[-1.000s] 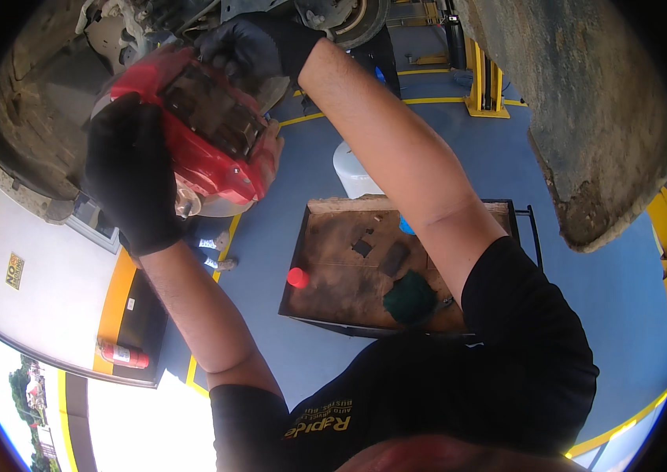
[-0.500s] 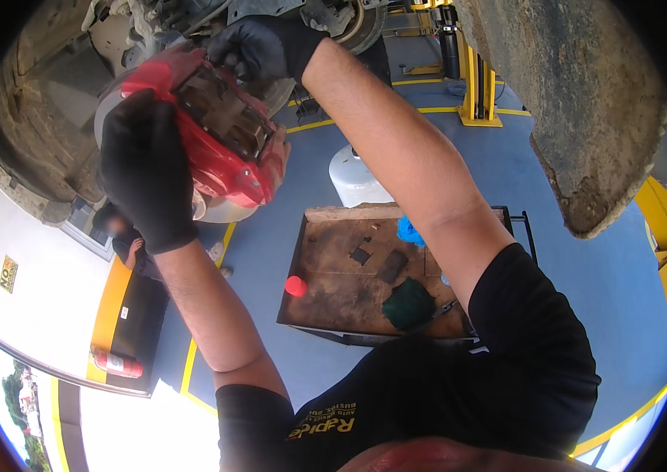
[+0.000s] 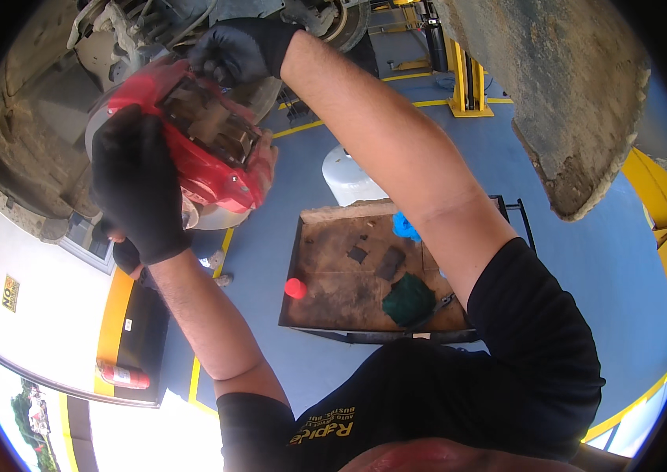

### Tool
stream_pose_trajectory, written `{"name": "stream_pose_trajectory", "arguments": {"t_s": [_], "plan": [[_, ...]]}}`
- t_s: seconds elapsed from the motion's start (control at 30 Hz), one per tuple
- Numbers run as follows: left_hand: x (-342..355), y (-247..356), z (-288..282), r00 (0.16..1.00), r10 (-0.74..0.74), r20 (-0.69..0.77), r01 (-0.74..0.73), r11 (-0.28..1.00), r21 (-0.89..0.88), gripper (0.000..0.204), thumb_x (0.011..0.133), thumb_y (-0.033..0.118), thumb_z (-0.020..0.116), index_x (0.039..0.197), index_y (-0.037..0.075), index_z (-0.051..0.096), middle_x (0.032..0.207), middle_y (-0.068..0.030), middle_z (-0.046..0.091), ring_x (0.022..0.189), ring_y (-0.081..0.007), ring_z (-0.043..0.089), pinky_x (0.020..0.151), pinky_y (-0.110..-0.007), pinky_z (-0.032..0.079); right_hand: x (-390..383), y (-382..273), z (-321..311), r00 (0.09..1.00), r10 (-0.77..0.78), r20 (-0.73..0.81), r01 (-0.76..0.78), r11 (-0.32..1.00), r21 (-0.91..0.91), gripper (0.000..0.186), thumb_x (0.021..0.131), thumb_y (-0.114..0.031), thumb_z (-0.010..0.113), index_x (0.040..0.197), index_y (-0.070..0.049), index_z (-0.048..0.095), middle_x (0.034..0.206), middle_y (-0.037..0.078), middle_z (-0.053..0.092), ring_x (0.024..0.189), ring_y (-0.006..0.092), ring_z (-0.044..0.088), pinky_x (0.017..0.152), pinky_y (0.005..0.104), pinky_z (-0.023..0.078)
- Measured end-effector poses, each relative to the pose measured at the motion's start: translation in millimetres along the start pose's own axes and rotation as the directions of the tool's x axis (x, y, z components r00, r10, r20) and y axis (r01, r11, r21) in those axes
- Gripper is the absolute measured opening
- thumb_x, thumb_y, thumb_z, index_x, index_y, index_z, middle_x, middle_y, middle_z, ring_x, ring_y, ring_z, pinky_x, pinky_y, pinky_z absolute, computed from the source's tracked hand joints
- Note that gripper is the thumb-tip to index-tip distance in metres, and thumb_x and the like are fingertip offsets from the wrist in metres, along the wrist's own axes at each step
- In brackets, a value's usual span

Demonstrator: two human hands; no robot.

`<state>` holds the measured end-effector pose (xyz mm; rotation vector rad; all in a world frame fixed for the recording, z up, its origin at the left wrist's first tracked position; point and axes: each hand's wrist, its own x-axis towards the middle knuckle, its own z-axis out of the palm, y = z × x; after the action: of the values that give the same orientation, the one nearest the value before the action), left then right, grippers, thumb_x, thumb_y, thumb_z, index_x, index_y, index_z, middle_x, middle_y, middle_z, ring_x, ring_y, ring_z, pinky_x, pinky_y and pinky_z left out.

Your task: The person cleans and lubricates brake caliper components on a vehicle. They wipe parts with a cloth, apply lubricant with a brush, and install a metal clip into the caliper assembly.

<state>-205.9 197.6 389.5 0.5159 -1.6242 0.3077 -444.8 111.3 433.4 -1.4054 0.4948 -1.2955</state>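
Note:
A red brake caliper (image 3: 206, 161) sits over a brake disc (image 3: 219, 218) at the upper left, with brake pads (image 3: 211, 124) showing in its opening. My left hand (image 3: 135, 185), in a black glove, is closed against the caliper's near left side; its fingertips are slightly blurred. At the caliper's far upper edge is my right hand (image 3: 237, 51), gloved too, with the fingers curled in. Whatever lies between those fingers is hidden.
Below stands a tray cart (image 3: 325, 303) with dark pads (image 3: 391, 263), a green cloth (image 3: 409, 301), a blue cloth (image 3: 406, 226) and a red cap (image 3: 295, 288). A white tank (image 3: 349, 179) stands behind it. A muddy panel (image 3: 561, 102) hangs at right; a person (image 3: 127, 256) is at left.
The view has shifted slightly, so the caliper and both hands appear a little farther left. Both hands stay at the same places on the caliper, with small finger movements.

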Motion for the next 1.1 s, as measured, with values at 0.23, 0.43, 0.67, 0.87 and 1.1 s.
{"name": "stream_pose_trajectory", "arguments": {"t_s": [0.23, 0.43, 0.67, 0.87, 1.1], "plan": [[-1, -4, 1, 1.0, -0.011, 0.007, 0.011, 0.999, -0.053, 0.018, 0.093, 0.01, 0.075, 0.11, 0.004, 0.072, 0.097, -0.0053, 0.077, 0.088, -0.0101, 0.07, 0.082, -0.027, 0.055, 1, 4, 0, 0.999, -0.051, 0.009, 0.051, 0.999, 0.0, 0.005, 0.09, -0.009, 0.065, 0.087, -0.008, 0.069, 0.074, 0.0, 0.067, 0.059, 0.0082, 0.061, 0.05, 0.0222, 0.047], [-3, 4, 2, 0.998, -0.062, -0.013, 0.061, 0.996, -0.062, 0.014, 0.092, 0.01, 0.072, 0.106, 0.007, 0.073, 0.095, -0.0069, 0.076, 0.086, -0.0172, 0.073, 0.082, -0.032, 0.056, -8, 1, 6, 0.999, -0.031, -0.032, 0.029, 0.997, -0.071, 0.006, 0.09, -0.012, 0.065, 0.087, -0.008, 0.07, 0.073, 0.001, 0.067, 0.056, 0.0094, 0.059, 0.05, 0.0231, 0.047], [-2, -2, 2, 1.0, 0.003, -0.014, -0.003, 1.0, -0.031, 0.016, 0.094, 0.012, 0.073, 0.108, 0.005, 0.073, 0.095, -0.0052, 0.076, 0.085, -0.0128, 0.07, 0.079, -0.029, 0.055, -2, 5, 2, 0.998, -0.057, 0.014, 0.058, 0.996, -0.067, 0.007, 0.089, -0.013, 0.067, 0.085, -0.008, 0.071, 0.072, 0.001, 0.066, 0.054, 0.0096, 0.057, 0.05, 0.0233, 0.046], [-1, -9, 2, 0.999, 0.039, -0.009, -0.039, 0.999, 0.01, 0.018, 0.094, 0.012, 0.074, 0.11, 0.004, 0.073, 0.096, -0.0043, 0.076, 0.085, -0.0103, 0.069, 0.079, -0.028, 0.055, 0, 4, 4, 0.998, -0.049, -0.042, 0.042, 0.989, -0.14, 0.009, 0.088, -0.017, 0.067, 0.085, -0.01, 0.071, 0.071, 0.0, 0.064, 0.052, 0.0105, 0.055, 0.05, 0.0259, 0.044], [-2, 0, 5, 1.0, -0.015, -0.021, 0.013, 0.994, -0.11, 0.016, 0.093, 0.011, 0.075, 0.108, 0.005, 0.073, 0.095, -0.004, 0.076, 0.085, -0.01, 0.069, 0.079, -0.028, 0.054, 4, 7, -5, 0.996, -0.09, 0.026, 0.093, 0.943, -0.32, 0.013, 0.088, -0.026, 0.066, 0.087, -0.014, 0.071, 0.079, -0.001, 0.066, 0.061, 0.0106, 0.058, 0.056, 0.0268, 0.043]]}}
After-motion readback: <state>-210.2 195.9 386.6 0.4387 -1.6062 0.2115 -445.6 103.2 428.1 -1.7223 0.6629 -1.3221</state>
